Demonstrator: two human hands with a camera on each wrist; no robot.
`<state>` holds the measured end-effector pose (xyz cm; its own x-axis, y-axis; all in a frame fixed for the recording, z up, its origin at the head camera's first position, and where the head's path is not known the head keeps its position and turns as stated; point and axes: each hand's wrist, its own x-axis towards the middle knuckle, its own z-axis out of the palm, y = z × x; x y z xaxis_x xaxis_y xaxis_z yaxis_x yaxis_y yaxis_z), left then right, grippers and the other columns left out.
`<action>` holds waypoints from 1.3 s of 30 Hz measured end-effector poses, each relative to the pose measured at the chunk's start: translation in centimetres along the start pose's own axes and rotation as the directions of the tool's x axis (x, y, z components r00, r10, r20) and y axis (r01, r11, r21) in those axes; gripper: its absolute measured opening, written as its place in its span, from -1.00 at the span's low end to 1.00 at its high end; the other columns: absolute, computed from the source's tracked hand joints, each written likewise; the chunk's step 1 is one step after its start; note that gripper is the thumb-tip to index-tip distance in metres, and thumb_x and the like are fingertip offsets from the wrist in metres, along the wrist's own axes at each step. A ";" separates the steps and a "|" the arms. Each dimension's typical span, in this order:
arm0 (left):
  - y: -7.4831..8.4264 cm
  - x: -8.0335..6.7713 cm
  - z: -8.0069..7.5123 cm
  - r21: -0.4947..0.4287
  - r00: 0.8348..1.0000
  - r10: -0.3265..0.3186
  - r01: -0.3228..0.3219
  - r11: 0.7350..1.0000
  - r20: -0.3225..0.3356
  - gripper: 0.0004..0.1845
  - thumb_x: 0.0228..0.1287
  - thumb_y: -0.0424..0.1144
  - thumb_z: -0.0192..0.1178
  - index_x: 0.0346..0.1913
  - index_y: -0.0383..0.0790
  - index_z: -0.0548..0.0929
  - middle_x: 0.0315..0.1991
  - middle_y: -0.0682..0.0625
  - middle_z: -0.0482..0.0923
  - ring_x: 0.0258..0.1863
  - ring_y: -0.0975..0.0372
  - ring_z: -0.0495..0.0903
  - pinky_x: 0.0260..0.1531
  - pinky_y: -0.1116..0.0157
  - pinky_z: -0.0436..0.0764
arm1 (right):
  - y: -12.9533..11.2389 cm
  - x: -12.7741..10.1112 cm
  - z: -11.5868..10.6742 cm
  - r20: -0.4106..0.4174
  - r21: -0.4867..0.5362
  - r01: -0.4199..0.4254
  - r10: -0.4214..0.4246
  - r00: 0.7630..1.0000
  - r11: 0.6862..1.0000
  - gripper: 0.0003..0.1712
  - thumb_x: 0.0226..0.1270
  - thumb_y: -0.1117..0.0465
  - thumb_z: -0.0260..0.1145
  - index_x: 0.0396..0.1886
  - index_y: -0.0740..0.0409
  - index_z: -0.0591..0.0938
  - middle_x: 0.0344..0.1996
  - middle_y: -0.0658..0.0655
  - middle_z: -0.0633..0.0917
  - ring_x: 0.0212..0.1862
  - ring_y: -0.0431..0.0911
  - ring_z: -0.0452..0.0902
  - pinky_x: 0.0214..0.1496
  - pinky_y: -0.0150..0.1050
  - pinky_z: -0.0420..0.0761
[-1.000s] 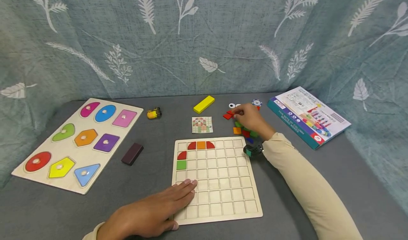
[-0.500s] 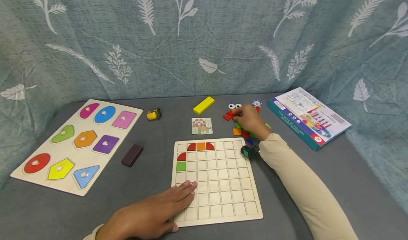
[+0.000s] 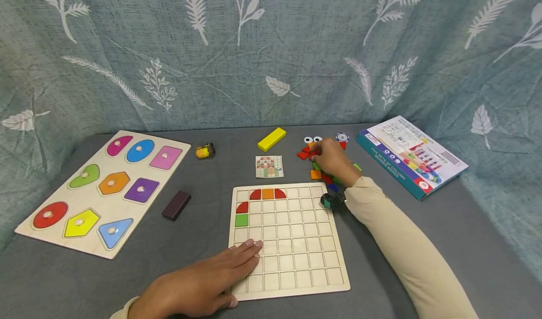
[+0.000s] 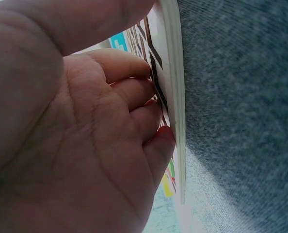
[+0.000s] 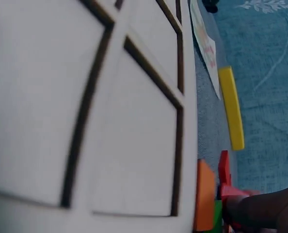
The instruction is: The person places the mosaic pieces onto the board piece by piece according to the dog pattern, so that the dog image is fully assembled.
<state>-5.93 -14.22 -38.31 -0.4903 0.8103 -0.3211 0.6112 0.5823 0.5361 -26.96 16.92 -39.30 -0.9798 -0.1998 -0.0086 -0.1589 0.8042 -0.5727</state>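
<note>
- Hands well apart from each other.
- Left hand [image 3: 201, 279]: palm down, fingers straight, resting on the near-left part of the grid board [image 3: 292, 248]; thumb by its near edge.
- Right hand [image 3: 334, 161]: fingers bent, down at the tile pile beyond the board's far-right corner. Fingertips touch the red tiles [image 3: 303, 155]; can't tell if one is pinched.
- Orange tile [image 3: 315, 174] just off the board's far edge, green tiles [image 3: 357, 167] partly hidden under the hand, blue tile [image 3: 332, 187] near the corner.
- On the board: far row has red quarter, orange square [image 3: 268, 194], red quarter in cells two to four. First column has a red quarter in row two, green square [image 3: 241, 220] in row three.
- Picture card [image 3: 269, 166] flat on the counter [image 3: 211, 182] past the board, yellow block [image 3: 272, 139] behind it.
- Shape puzzle [image 3: 106, 206] at left, dark block [image 3: 176, 205] between it and the board.
- Box [image 3: 412, 154] at far right, poker chip [image 3: 342, 137] near it.
</note>
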 end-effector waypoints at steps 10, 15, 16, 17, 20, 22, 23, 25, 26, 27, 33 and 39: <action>0.1 -0.1 0.4 0.056 0.999 0.030 -0.029 0.998 -0.020 -0.17 0.31 -0.24 0.26 0.54 -0.19 0.07 0.56 0.03 -0.18 0.51 0.15 -0.16 0.39 0.15 0.08 | -1.2 -1.0 -0.1 0.013 0.073 0.076 -0.078 0.997 0.994 -0.82 0.36 0.41 0.24 -0.12 0.32 0.71 -0.16 0.25 0.70 -0.17 0.03 0.57 -0.16 -0.15 0.56; 0.1 0.0 0.1 0.031 1.000 0.023 -0.023 0.999 -0.005 -0.22 0.31 -0.24 0.26 0.52 -0.16 0.14 0.56 0.05 -0.17 0.51 0.15 -0.13 0.38 0.14 0.11 | -2.1 -1.5 0.3 0.122 0.072 0.204 -0.212 0.970 0.976 -0.81 0.34 0.43 0.25 -0.11 0.32 0.71 -0.17 0.20 0.69 -0.19 0.03 0.58 -0.10 -0.15 0.57; 0.1 0.0 0.0 0.022 1.000 0.020 -0.020 1.000 -0.002 -0.23 0.31 -0.24 0.26 0.51 -0.16 0.15 0.56 0.05 -0.17 0.50 0.16 -0.12 0.37 0.13 0.12 | -2.4 -1.7 0.4 0.150 0.085 0.229 -0.239 0.959 0.970 -0.80 0.34 0.43 0.25 -0.09 0.34 0.70 -0.15 0.21 0.68 -0.17 0.04 0.58 -0.10 -0.15 0.57; 0.2 0.0 0.0 0.012 1.000 0.017 -0.017 1.000 0.002 -0.23 0.31 -0.24 0.27 0.51 -0.16 0.17 0.56 0.05 -0.16 0.50 0.16 -0.10 0.37 0.13 0.14 | -2.8 -1.9 0.5 0.175 0.090 0.252 -0.264 0.949 0.964 -0.80 0.34 0.44 0.25 -0.08 0.35 0.69 -0.14 0.22 0.67 -0.16 0.05 0.59 -0.10 -0.16 0.57; 0.2 0.1 -0.1 -0.009 1.000 0.010 -0.010 1.000 0.006 -0.23 0.29 -0.24 0.29 0.50 -0.17 0.18 0.55 0.04 -0.14 0.50 0.16 -0.07 0.34 0.11 0.19 | -3.8 -2.5 0.8 0.232 0.099 0.287 -0.302 0.925 0.953 -0.79 0.35 0.43 0.24 -0.06 0.35 0.67 -0.11 0.23 0.64 -0.11 0.04 0.57 -0.09 -0.19 0.57; 0.2 0.0 -0.2 -0.019 1.000 0.010 -0.010 1.000 0.006 -0.22 0.28 -0.24 0.30 0.50 -0.17 0.19 0.55 0.04 -0.13 0.50 0.16 -0.06 0.33 0.10 0.20 | -4.4 -2.8 1.1 0.253 0.099 0.309 -0.324 0.912 0.946 -0.80 0.35 0.42 0.24 -0.08 0.34 0.68 -0.12 0.21 0.65 -0.15 0.01 0.57 -0.14 -0.21 0.56; 0.2 0.0 -0.1 -0.018 1.000 0.012 -0.012 1.000 0.005 -0.22 0.28 -0.24 0.30 0.50 -0.18 0.19 0.55 0.03 -0.13 0.49 0.15 -0.06 0.33 0.10 0.21 | -4.7 -2.9 1.4 0.259 0.098 0.319 -0.334 0.906 0.943 -0.81 0.35 0.42 0.25 -0.10 0.32 0.69 -0.15 0.18 0.66 -0.19 -0.02 0.57 -0.17 -0.23 0.56; 0.2 0.0 -0.1 -0.012 1.000 0.016 -0.016 1.000 0.003 -0.22 0.28 -0.24 0.31 0.49 -0.18 0.20 0.55 0.02 -0.12 0.49 0.15 -0.06 0.33 0.10 0.21 | -5.2 -3.1 1.8 0.269 0.105 0.343 -0.359 0.894 0.933 -0.83 0.33 0.41 0.26 -0.14 0.30 0.71 -0.20 0.13 0.68 -0.26 -0.08 0.55 -0.23 -0.27 0.55; 0.1 0.0 -0.2 -0.006 1.000 0.020 -0.020 1.000 0.003 -0.22 0.27 -0.23 0.31 0.49 -0.19 0.20 0.55 0.01 -0.12 0.49 0.14 -0.06 0.33 0.09 0.21 | -5.4 -3.2 2.0 0.267 0.108 0.359 -0.375 0.888 0.927 -0.85 0.32 0.41 0.27 -0.17 0.29 0.72 -0.24 0.11 0.69 -0.30 -0.11 0.53 -0.26 -0.29 0.54; 0.1 0.0 -0.2 0.001 1.000 0.024 -0.024 1.000 0.003 -0.22 0.27 -0.23 0.31 0.49 -0.20 0.20 0.55 0.00 -0.12 0.49 0.14 -0.06 0.33 0.09 0.20 | -5.7 -3.3 2.2 0.267 0.111 0.376 -0.392 0.880 0.920 -0.86 0.31 0.41 0.28 -0.19 0.28 0.72 -0.27 0.10 0.69 -0.33 -0.13 0.52 -0.27 -0.31 0.53; 0.1 -0.1 -0.2 0.034 0.999 0.042 -0.042 0.999 0.001 -0.24 0.28 -0.22 0.30 0.48 -0.21 0.22 0.55 -0.02 -0.11 0.49 0.12 -0.05 0.34 0.08 0.19 | -7.5 -4.1 3.0 0.283 0.120 0.441 -0.456 0.844 0.890 -0.86 0.29 0.40 0.29 -0.21 0.23 0.73 -0.34 0.02 0.69 -0.39 -0.20 0.47 -0.30 -0.36 0.49; 0.1 -0.1 -0.3 0.054 0.999 0.033 -0.033 0.998 0.002 -0.25 0.29 -0.21 0.29 0.48 -0.20 0.22 0.55 0.00 -0.11 0.49 0.11 -0.05 0.35 0.07 0.17 | -9.3 -4.7 3.7 0.345 0.135 0.466 -0.483 0.805 0.874 -0.82 0.30 0.40 0.29 -0.16 0.18 0.74 -0.32 -0.01 0.70 -0.33 -0.24 0.53 -0.23 -0.41 0.52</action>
<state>-5.99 -14.28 -37.96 -0.4686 0.8293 -0.3044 0.6600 0.5577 0.5034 -20.45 8.31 -36.98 -0.6701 -0.7421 -0.0134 -0.5794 0.5343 -0.6155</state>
